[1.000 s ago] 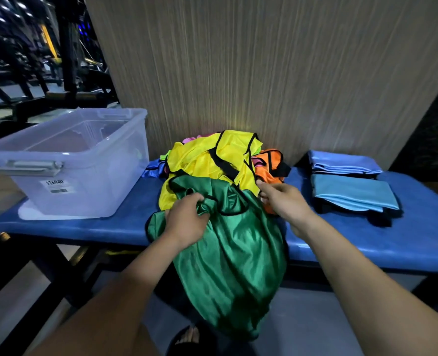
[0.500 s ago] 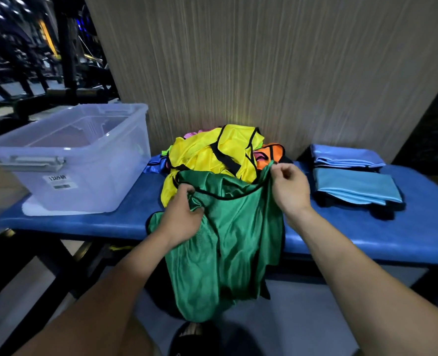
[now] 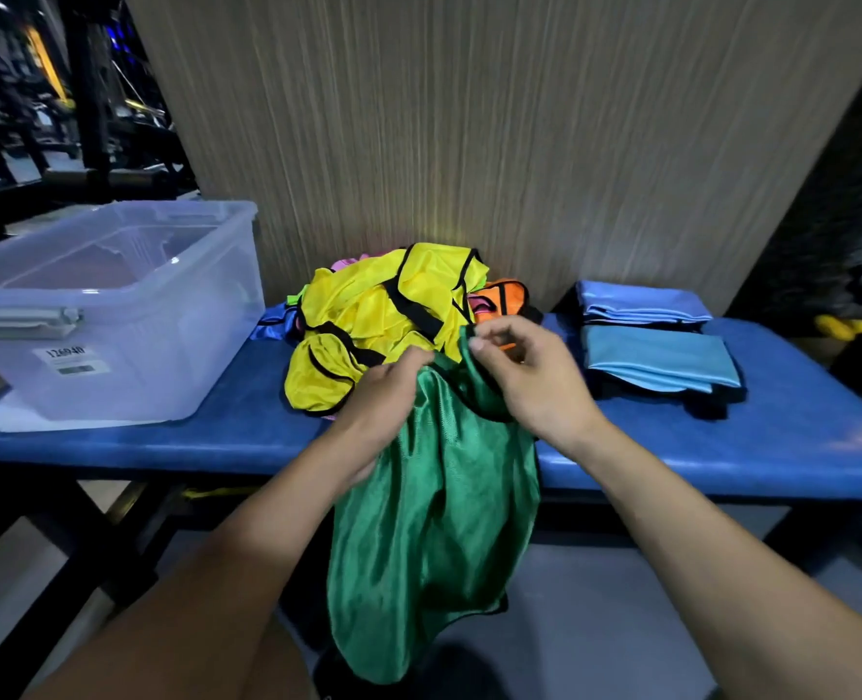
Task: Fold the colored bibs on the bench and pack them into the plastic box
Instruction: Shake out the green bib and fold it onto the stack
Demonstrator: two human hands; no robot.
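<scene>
A green bib (image 3: 434, 517) with black trim hangs over the front edge of the blue bench (image 3: 226, 426). My left hand (image 3: 378, 396) grips its upper edge on the left. My right hand (image 3: 530, 376) pinches the top edge between thumb and fingers. Behind them lies a heap of bibs, a yellow bib (image 3: 378, 315) on top and an orange bib (image 3: 507, 300) at its right. The clear plastic box (image 3: 115, 315) stands open on the bench at the left; inside it I see no bib.
Folded light-blue cloths (image 3: 656, 346) lie on the bench at the right. A wood-grain wall panel (image 3: 469, 144) rises right behind the bench. Dark gym equipment (image 3: 65, 118) fills the far left. The floor below the bench is grey.
The green bib has been lifted higher off the floor. Both hands have drawn closer together at its top edge, and my right hand has shifted its pinch along the trim.
</scene>
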